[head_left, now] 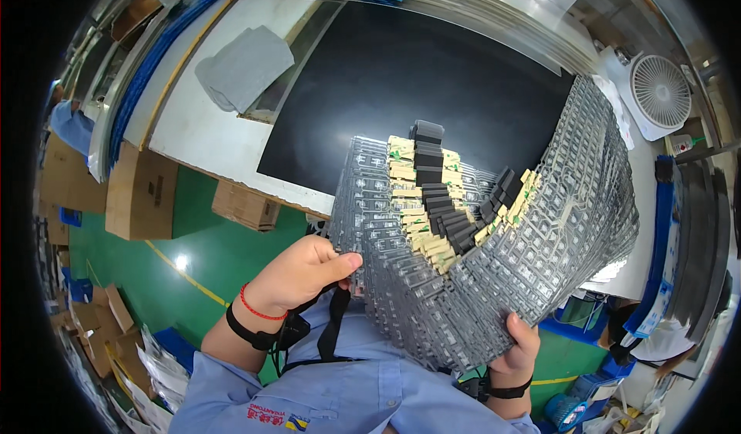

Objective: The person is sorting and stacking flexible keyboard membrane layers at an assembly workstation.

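A thick, fanned-out stack of grey, translucent printed circuit sheets [494, 280] spreads in a curve from my body up to the right side of the bench. They look like keyboard membranes. Black tails [444, 212] and cream strips with green marks [401, 172] line the inner side of the fan. At its left edge my left hand [312, 273] is closed, thumb on top and fingers mostly hidden beneath. My right hand [519, 349] grips the near right edge, its thumb lying over the sheets.
A black mat [386, 79] covers the bench, with grey sheets [245, 65] on the white surface left of it. A clear panel [494, 29] runs along the back. A white fan [660, 91] stands at the right. Cardboard boxes [143, 195] are on the left.
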Action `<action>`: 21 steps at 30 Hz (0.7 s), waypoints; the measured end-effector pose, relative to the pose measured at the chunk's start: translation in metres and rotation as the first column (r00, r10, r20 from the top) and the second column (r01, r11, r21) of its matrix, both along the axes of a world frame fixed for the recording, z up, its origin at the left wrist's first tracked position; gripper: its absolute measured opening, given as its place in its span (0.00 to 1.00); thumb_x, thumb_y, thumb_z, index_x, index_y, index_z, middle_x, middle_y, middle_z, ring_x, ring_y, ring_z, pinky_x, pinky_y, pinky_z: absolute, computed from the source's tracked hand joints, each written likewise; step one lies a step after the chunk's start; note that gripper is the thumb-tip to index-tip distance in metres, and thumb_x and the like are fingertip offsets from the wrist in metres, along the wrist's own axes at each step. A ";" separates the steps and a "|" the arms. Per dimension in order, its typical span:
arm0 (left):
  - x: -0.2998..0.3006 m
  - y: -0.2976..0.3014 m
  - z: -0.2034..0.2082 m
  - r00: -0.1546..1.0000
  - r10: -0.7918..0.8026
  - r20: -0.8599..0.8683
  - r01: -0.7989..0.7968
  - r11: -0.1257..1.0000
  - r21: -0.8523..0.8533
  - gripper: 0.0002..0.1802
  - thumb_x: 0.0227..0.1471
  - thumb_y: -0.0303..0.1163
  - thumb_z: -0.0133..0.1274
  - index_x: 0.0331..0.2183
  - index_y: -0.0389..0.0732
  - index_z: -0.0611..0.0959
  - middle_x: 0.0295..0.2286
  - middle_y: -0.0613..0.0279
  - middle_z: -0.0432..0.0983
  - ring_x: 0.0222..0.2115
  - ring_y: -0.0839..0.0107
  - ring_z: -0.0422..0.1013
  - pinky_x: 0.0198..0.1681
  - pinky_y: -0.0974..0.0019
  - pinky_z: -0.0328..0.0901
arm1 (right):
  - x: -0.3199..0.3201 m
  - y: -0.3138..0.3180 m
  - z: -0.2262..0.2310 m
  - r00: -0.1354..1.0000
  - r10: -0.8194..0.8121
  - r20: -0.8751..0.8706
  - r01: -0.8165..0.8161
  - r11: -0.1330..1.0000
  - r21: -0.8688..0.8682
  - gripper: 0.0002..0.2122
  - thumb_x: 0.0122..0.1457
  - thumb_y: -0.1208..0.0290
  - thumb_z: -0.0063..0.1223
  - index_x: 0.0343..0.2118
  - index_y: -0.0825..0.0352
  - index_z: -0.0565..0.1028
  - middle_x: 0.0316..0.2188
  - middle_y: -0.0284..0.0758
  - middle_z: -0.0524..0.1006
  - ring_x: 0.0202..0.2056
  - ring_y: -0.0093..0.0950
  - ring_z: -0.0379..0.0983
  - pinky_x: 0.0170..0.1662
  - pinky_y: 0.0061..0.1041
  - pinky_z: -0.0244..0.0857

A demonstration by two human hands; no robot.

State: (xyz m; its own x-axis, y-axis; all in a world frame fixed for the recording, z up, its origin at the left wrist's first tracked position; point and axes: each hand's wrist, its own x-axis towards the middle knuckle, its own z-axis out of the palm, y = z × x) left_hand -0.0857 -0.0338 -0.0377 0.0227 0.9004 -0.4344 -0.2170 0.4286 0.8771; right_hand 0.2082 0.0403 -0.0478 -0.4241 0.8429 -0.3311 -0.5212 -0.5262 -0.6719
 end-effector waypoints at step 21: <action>0.011 0.004 0.002 0.915 0.323 0.240 -0.295 0.944 -0.148 0.20 0.55 0.39 0.49 0.22 0.32 0.80 0.20 0.67 0.73 0.21 0.82 0.64 0.26 0.77 0.59 | 0.004 0.002 0.000 0.998 -0.031 0.050 0.029 0.999 0.045 0.28 0.48 0.74 0.53 0.53 0.74 0.59 0.49 0.47 0.67 0.49 0.42 0.66 0.53 0.41 0.58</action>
State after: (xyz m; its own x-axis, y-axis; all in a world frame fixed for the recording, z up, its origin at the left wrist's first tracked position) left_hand -0.0751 -0.0296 -0.0353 -0.1255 0.8292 -0.5447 -0.5654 0.3914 0.7261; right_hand 0.2127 0.0419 -0.0482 -0.3819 0.8695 -0.3133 -0.5011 -0.4797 -0.7203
